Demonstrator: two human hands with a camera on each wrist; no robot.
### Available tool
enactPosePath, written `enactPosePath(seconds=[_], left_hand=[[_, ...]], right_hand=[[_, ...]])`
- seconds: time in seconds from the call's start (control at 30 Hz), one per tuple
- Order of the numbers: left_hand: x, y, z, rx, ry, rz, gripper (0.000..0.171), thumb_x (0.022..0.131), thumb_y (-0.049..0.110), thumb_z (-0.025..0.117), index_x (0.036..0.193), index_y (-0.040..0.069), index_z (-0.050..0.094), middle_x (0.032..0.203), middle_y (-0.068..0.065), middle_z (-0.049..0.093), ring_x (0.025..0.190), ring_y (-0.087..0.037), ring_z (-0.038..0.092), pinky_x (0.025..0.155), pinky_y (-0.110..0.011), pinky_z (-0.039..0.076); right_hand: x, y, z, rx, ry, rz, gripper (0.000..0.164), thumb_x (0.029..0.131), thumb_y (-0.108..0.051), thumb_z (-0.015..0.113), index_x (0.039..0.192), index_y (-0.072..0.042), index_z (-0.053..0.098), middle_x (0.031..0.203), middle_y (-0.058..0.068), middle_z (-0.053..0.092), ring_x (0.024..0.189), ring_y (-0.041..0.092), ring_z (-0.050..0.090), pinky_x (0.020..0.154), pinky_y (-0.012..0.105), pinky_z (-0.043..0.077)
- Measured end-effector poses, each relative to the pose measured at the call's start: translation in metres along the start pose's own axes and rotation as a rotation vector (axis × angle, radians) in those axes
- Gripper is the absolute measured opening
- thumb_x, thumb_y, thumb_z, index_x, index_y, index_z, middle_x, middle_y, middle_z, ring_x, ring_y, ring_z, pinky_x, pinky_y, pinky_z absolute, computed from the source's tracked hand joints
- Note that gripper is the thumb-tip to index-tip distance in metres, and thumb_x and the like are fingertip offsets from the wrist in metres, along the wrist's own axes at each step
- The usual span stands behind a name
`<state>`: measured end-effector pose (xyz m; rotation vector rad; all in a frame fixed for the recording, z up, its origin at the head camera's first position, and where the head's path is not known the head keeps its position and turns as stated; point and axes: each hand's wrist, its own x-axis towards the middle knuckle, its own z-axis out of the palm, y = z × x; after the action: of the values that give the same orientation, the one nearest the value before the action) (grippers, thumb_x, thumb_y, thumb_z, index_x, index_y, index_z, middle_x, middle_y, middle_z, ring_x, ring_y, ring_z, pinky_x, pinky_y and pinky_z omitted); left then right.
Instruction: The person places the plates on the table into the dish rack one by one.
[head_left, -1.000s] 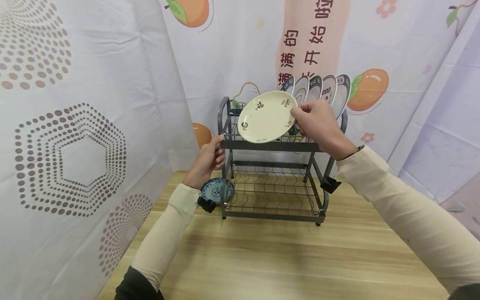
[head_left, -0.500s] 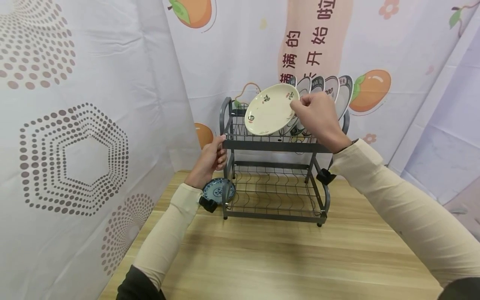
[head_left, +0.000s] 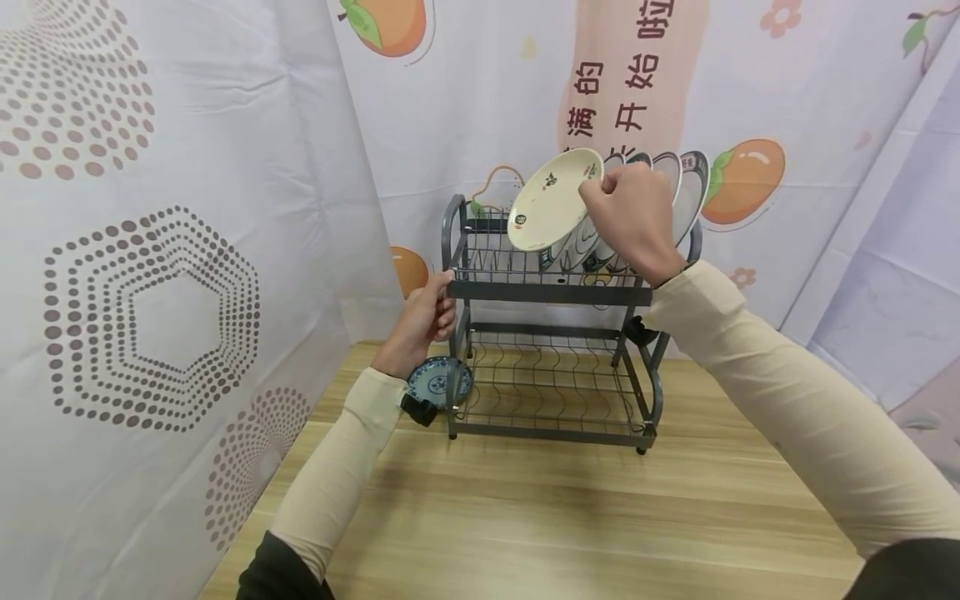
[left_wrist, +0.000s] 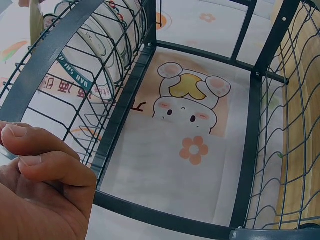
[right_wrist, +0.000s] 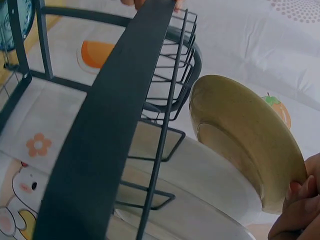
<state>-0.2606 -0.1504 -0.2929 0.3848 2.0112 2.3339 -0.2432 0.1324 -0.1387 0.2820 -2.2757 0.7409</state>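
Note:
My right hand (head_left: pixel 632 218) pinches the right edge of a cream plate (head_left: pixel 551 200) with small printed motifs. The plate is tilted above the top tier of a dark grey dish rack (head_left: pixel 547 292), left of a row of plates (head_left: pixel 692 196) standing on edge there. From the right wrist view, its underside (right_wrist: pixel 245 135) looks shaded and hangs beside the rack's wires. My left hand (head_left: pixel 422 321) grips the front left corner of the top tier. Its curled fingers (left_wrist: pixel 55 167) show close by the rack's bar in the left wrist view.
A blue patterned plate (head_left: pixel 431 383) lies on the wooden table (head_left: pixel 540 517), behind the rack's left front leg. The rack's lower tier (head_left: pixel 547 383) shows bare wires. Printed cloth (head_left: pixel 465 92) hangs behind and at the left.
My right hand has moved the cream plate up, back and slightly right, closer to the standing plates, and it has turned more edge-on. My left hand stays on the rack corner.

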Motion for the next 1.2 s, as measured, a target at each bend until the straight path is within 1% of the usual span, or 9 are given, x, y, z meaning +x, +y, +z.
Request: enactPosePath(seconds=[0.1, 0.2, 0.37, 0.5, 0.67, 0.83, 0.93, 1.0, 1.2], left_hand=[[0.0, -0.001, -0.001, 0.004, -0.002, 0.003, 0.056, 0.101, 0.055, 0.057, 0.069, 0.012, 0.041, 0.054, 0.002, 0.038, 0.043, -0.012, 0.036, 0.043, -0.025, 0.028], [0.0, -0.001, -0.001, 0.001, -0.001, 0.003, 0.056, 0.099, 0.057, 0.058, 0.07, 0.012, 0.041, 0.055, 0.002, 0.038, 0.043, -0.012, 0.037, 0.044, -0.025, 0.027], [0.001, -0.002, -0.001, -0.004, 0.002, -0.003, 0.056, 0.099, 0.057, 0.059, 0.069, 0.012, 0.041, 0.055, 0.002, 0.039, 0.043, -0.013, 0.037, 0.044, -0.025, 0.027], [0.0, -0.001, -0.001, -0.001, -0.001, 0.002, 0.057, 0.099, 0.057, 0.059, 0.069, 0.012, 0.041, 0.055, 0.001, 0.039, 0.043, -0.013, 0.037, 0.044, -0.026, 0.028], [0.0, -0.001, 0.0, 0.0, 0.002, -0.001, 0.055, 0.1, 0.055, 0.057, 0.07, 0.012, 0.041, 0.056, 0.001, 0.039, 0.043, -0.013, 0.038, 0.044, -0.025, 0.029], [-0.001, 0.0, -0.001, -0.006, 0.012, 0.001, 0.055, 0.1, 0.055, 0.058, 0.07, 0.012, 0.041, 0.055, 0.001, 0.039, 0.043, -0.013, 0.037, 0.043, -0.025, 0.029], [-0.001, 0.001, -0.001, -0.009, 0.016, 0.004, 0.056, 0.099, 0.056, 0.059, 0.069, 0.012, 0.04, 0.055, 0.001, 0.038, 0.044, -0.013, 0.037, 0.044, -0.025, 0.029], [-0.001, 0.001, 0.0, -0.014, 0.018, 0.008, 0.056, 0.099, 0.056, 0.059, 0.069, 0.013, 0.039, 0.056, 0.001, 0.038, 0.044, -0.013, 0.037, 0.044, -0.025, 0.029], [-0.002, 0.001, 0.002, -0.027, 0.004, 0.011, 0.056, 0.101, 0.053, 0.057, 0.068, 0.014, 0.035, 0.057, 0.001, 0.036, 0.046, -0.013, 0.035, 0.045, -0.025, 0.029]], right_hand=[[0.003, -0.001, 0.004, -0.045, 0.052, -0.027, 0.04, 0.088, -0.014, 0.052, 0.049, -0.011, 0.042, 0.043, -0.002, 0.032, 0.045, 0.014, 0.027, 0.043, 0.027, 0.02], [0.006, -0.001, 0.006, -0.077, 0.089, -0.046, 0.038, 0.087, -0.014, 0.052, 0.05, -0.011, 0.043, 0.043, 0.0, 0.034, 0.048, 0.018, 0.031, 0.046, 0.031, 0.024], [0.009, -0.002, 0.009, -0.134, 0.1, -0.088, 0.037, 0.089, -0.014, 0.05, 0.053, -0.011, 0.045, 0.047, 0.003, 0.039, 0.054, 0.024, 0.039, 0.054, 0.036, 0.03], [0.013, -0.004, 0.014, -0.215, 0.088, -0.116, 0.035, 0.09, -0.015, 0.048, 0.056, -0.011, 0.044, 0.054, 0.006, 0.041, 0.058, 0.028, 0.041, 0.053, 0.04, 0.032], [0.015, -0.005, 0.022, -0.296, 0.066, -0.152, 0.033, 0.093, -0.015, 0.046, 0.06, -0.012, 0.045, 0.059, 0.01, 0.047, 0.061, 0.031, 0.044, 0.052, 0.045, 0.037], [0.016, -0.013, 0.031, -0.373, 0.043, -0.183, 0.038, 0.097, -0.019, 0.046, 0.06, -0.011, 0.048, 0.059, 0.01, 0.049, 0.058, 0.029, 0.046, 0.053, 0.049, 0.041], [0.016, -0.02, 0.037, -0.437, 0.015, -0.204, 0.042, 0.101, -0.023, 0.047, 0.061, -0.011, 0.049, 0.058, 0.008, 0.048, 0.057, 0.028, 0.045, 0.052, 0.048, 0.042], [0.015, -0.025, 0.041, -0.475, -0.005, -0.23, 0.043, 0.101, -0.023, 0.048, 0.06, -0.011, 0.049, 0.057, 0.008, 0.047, 0.055, 0.027, 0.044, 0.049, 0.047, 0.043], [0.012, -0.032, 0.054, -0.525, -0.046, -0.285, 0.043, 0.103, -0.023, 0.053, 0.062, -0.008, 0.052, 0.058, 0.009, 0.052, 0.053, 0.029, 0.049, 0.047, 0.048, 0.047]])
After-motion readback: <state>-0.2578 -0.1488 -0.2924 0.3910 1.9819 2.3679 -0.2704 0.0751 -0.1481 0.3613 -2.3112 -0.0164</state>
